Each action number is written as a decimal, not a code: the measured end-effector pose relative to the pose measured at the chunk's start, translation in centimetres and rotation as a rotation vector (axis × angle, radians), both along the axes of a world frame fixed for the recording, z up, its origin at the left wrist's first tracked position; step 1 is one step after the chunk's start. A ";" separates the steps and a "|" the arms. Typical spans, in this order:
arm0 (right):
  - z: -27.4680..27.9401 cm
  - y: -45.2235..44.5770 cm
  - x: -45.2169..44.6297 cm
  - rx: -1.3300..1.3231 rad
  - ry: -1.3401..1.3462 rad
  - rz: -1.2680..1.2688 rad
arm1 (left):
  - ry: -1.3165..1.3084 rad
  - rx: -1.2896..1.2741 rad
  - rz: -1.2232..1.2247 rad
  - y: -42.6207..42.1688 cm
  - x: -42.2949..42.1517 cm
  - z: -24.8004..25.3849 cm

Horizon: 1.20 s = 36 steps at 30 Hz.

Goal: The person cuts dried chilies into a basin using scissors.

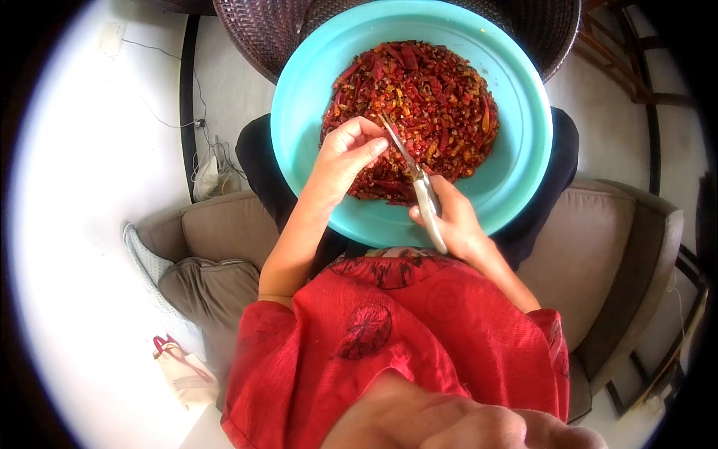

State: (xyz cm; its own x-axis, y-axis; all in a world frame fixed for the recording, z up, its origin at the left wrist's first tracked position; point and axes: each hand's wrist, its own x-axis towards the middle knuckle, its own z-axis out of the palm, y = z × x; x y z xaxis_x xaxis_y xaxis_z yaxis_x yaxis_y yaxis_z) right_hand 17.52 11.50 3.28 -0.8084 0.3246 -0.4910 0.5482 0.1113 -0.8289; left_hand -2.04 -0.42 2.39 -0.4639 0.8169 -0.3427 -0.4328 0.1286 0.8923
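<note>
A wide turquoise basin (527,150) holds a heap of cut dried red chilies (441,97). Over the left part of the heap is my left hand (350,153), its thumb and fingers pinched together by the scissor tips; a small bit of red shows there, probably a chili. My right hand (451,213) is closed around the pale handles of a pair of scissors (425,196). The blades point up and left across the heap, their tips close to my left fingers. Part of the handles is hidden by my right hand.
Dark woven baskets (258,30) stand behind the basin. A grey-brown sofa (591,239) lies on both sides, with a dark cushion (209,288) at the left. Cables, a cloth bag (183,370) and wooden furniture (617,56) are farther out.
</note>
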 end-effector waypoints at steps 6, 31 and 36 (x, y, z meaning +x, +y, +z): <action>-0.2 -0.1 0.1 -0.001 0.005 -0.028 | 0.051 -0.032 -0.011 0.1 0.2 0.3; -0.3 0.0 0.2 -0.056 0.011 -0.038 | 0.061 -0.038 0.005 -0.2 0.0 -0.1; -0.1 -0.2 0.0 0.047 0.027 -0.049 | 0.037 0.008 0.067 0.1 0.1 0.0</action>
